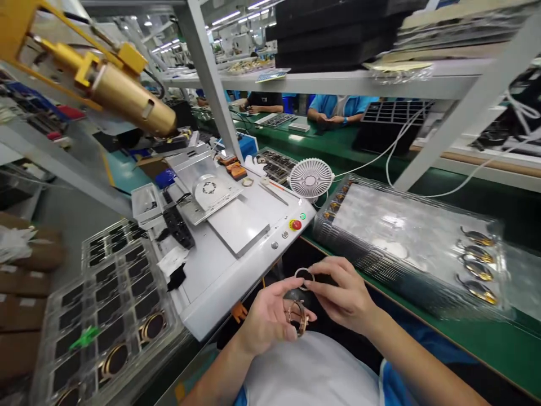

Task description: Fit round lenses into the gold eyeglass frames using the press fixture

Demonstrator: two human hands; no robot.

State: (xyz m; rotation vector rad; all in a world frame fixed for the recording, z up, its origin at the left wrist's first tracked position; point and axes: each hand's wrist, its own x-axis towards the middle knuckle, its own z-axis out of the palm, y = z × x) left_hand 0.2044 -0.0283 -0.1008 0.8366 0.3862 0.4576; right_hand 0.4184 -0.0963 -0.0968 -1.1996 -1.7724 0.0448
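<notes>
My left hand (pixel 267 318) is held palm up over my lap, fingers curled around a copper-coloured ring (pixel 297 317). My right hand (pixel 343 294) is just to its right and pinches a thin silvery ring (pixel 304 278) between thumb and forefinger, a little above the copper ring. Both hands hover in front of the white machine console (pixel 220 270) and next to the stack of clear blister trays (pixel 406 242).
The console carries a red button (pixel 296 224), a round metal fixture (pixel 208 188) and a flat plate (pixel 238 225). Clear trays with dark and gold-rimmed parts (pixel 114 316) lie at left. A gold tool (pixel 127 96) hangs above. A small white fan (pixel 311 179) stands behind; seated workers (pixel 338 107) are opposite.
</notes>
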